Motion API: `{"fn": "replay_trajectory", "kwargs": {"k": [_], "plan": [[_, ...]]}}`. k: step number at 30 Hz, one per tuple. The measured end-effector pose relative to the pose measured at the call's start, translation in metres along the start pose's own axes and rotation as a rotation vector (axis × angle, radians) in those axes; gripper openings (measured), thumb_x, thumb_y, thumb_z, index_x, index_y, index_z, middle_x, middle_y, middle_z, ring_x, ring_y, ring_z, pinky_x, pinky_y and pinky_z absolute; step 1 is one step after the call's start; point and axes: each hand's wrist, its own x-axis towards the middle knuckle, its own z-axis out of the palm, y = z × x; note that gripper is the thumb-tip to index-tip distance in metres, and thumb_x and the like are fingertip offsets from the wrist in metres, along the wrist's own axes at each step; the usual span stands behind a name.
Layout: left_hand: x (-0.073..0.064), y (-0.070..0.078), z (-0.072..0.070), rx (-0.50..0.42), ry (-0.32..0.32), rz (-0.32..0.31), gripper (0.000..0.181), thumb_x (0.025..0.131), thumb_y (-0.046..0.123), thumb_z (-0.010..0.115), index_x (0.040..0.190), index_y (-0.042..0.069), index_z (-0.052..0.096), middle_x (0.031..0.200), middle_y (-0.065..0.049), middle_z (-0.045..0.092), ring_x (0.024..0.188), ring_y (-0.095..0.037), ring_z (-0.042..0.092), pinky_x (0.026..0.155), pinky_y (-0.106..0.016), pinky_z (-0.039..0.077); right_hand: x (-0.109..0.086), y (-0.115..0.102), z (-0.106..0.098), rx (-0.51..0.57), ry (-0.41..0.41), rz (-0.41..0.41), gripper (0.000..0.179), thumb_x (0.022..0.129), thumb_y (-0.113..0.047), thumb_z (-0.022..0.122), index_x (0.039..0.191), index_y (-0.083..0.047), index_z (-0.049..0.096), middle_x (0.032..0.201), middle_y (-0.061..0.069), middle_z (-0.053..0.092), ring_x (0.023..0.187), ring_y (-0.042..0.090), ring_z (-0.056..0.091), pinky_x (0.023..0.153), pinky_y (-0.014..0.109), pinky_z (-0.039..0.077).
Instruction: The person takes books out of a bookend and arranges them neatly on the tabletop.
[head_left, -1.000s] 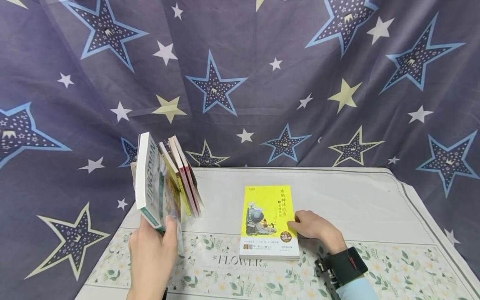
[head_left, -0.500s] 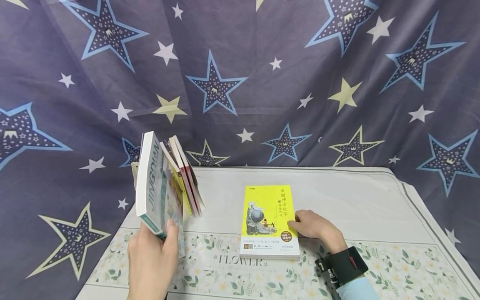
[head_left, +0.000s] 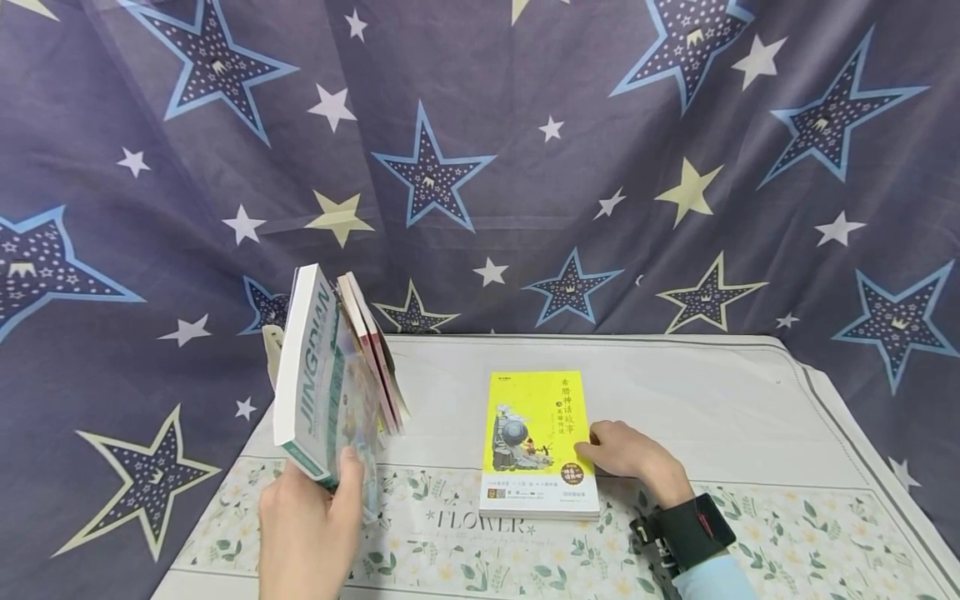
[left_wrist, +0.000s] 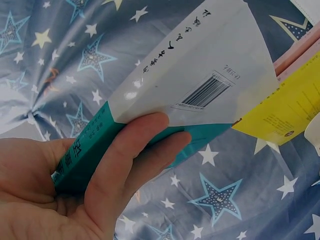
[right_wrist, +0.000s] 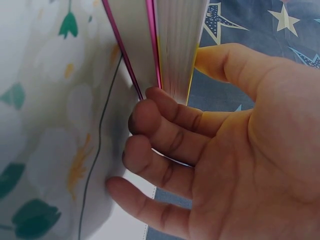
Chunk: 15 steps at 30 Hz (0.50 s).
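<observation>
Your left hand (head_left: 307, 525) grips the white book (head_left: 318, 383) by its teal end, thumb on one cover and fingers bent over the other, and holds it tilted at the left of the desk (head_left: 637, 375). Your right hand (head_left: 630, 454) holds the right edge of the yellow book (head_left: 534, 433) — thumb on the cover, fingers bent against the side — though how firmly, you can't tell. The yellow book lies flat near the middle of the desk, and the right wrist view shows a magenta book (right_wrist: 138, 45) beneath it.

Beyond the white book, the standing books (head_left: 367, 333) lean on end; some are hidden, so you can't count them. Judging by how things lie, that group looks done. The white book seems midway: raised, but not yet released — whether it touches the group is unclear. The flat pair appears left over, neither one upright yet.
</observation>
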Motion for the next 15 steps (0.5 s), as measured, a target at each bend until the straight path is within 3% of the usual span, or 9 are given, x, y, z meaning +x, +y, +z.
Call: {"fn": "replay_trajectory", "kwargs": {"k": [15], "plan": [[0.0023, 0.0022, 0.0034, -0.014, -0.018, 0.050, 0.030, 0.095, 0.002, 0.067, 0.122, -0.012, 0.068, 0.098, -0.034, 0.073, 0.089, -0.053, 0.072, 0.071, -0.070, 0.054, -0.0004, -0.0008, -0.0003, 0.004, 0.005, -0.002, 0.021, 0.103, -0.028, 0.063, 0.100, -0.007, 0.064, 0.073, 0.009, 0.053, 0.058, 0.021, 0.047, 0.053, 0.033, 0.035]]}}
